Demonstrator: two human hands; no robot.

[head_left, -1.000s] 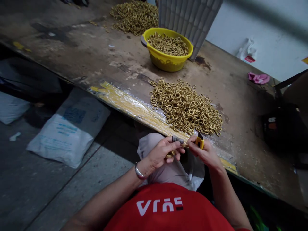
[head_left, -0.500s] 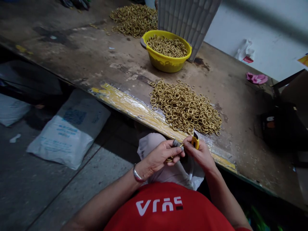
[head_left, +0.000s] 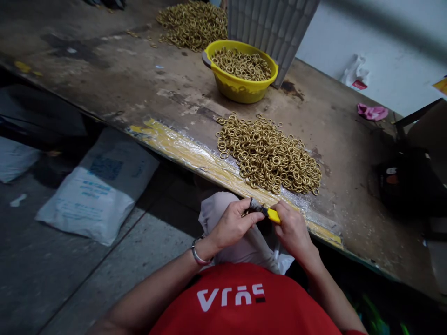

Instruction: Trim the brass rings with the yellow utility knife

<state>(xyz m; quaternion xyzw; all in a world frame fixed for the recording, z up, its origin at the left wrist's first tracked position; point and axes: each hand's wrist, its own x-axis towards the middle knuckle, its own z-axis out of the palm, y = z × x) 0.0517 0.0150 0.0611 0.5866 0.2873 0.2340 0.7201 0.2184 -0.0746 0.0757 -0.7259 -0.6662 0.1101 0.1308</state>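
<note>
My left hand (head_left: 233, 224) is closed, with a grey wrap on its index finger. A bit of gold ring (head_left: 245, 213) shows between its fingers; most of what it holds is hidden. My right hand (head_left: 292, 229) grips a yellow utility knife (head_left: 273, 216). The knife's dark blade points left and meets the wrapped fingertip and thumb of my left hand. Both hands are in front of the table edge, above my lap. Just beyond them, a pile of gold rings (head_left: 268, 156) lies on the table.
A yellow basin (head_left: 240, 90) full of rings stands behind the pile, by a grey ribbed panel (head_left: 268, 32). Another ring heap (head_left: 193, 25) lies farther back. The table (head_left: 146, 88) has a taped front edge. White sacks (head_left: 98, 186) lie on the floor at left.
The knife has swung from pointing up in my right hand to pointing left, its blade now at my left fingertips. The ring seen between both hands is now mostly hidden.
</note>
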